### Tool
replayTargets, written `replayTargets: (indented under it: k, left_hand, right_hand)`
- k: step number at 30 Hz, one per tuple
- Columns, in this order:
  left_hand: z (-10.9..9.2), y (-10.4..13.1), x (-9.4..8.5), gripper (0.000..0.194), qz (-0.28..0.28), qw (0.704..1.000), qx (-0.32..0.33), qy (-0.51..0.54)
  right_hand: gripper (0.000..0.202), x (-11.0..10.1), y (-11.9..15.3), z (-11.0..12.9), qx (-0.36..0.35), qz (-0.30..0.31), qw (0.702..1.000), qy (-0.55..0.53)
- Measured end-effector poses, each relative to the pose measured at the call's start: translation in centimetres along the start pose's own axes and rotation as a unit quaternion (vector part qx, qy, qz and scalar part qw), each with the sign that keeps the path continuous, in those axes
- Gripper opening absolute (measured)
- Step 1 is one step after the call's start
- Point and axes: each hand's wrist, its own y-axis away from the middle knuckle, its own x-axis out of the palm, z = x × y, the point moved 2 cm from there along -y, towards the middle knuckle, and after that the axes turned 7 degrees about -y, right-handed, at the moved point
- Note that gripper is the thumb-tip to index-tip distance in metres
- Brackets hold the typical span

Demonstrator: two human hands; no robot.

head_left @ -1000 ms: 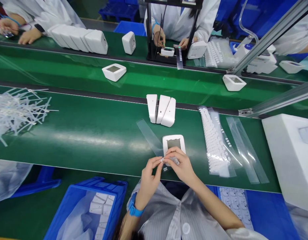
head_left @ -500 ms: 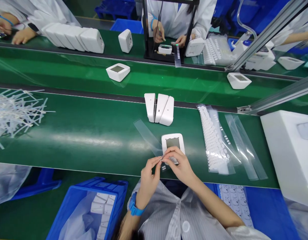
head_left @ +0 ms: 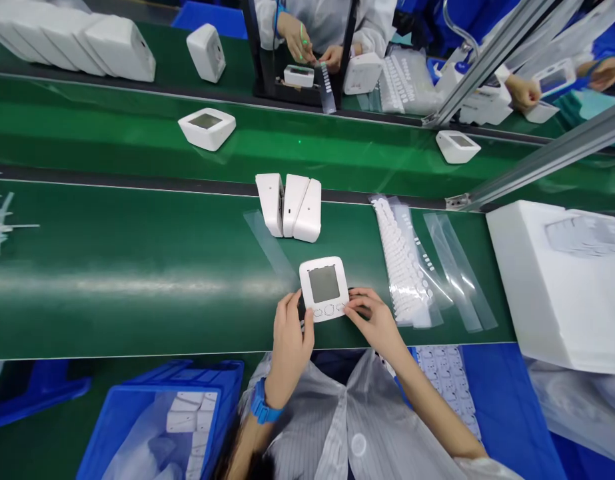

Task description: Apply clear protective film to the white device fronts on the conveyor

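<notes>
A white blood pressure monitor (head_left: 325,285) with a grey screen and a row of buttons faces up in front of me, near the table's front edge. My left hand (head_left: 293,340) grips its lower left edge, the thumb on the front and the fingers partly behind it. At the lower right corner, my right hand (head_left: 374,323) pinches the casing. Under the left thumb lies a small strip, mostly hidden. Just behind, a clear plastic strip (head_left: 270,245) rests on the green table (head_left: 137,267). Several white monitors (head_left: 304,208) stand on edge farther back.
Label sheets (head_left: 404,267) and clear strips (head_left: 460,273) lie to the right, beside a white foam box (head_left: 532,287). A green conveyor (head_left: 267,163) carries monitors behind the table. A co-worker's hands (head_left: 297,40) are beyond it. A blue crate (head_left: 112,420) stands below left.
My hands have parted from a pinch over the monitor and now hold its two sides. The monitor's buttons are uncovered. The view has shifted to the right.
</notes>
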Motion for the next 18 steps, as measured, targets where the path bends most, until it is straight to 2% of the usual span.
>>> replayTargets:
  k: [7,18]
  left_hand:
    - [-1.3,-0.6,1.3,0.07,-0.025,0.998,-0.007,-0.05]
    - [-1.6,-0.6,2.2,0.077,-0.042,0.997,-0.025,-0.068]
  right_hand:
    - [0.026,0.3,-0.6,0.6,-0.009,-0.003,1.0,0.003]
    - [0.019,0.6,-0.3,0.7,-0.044,-0.014,0.999,0.0]
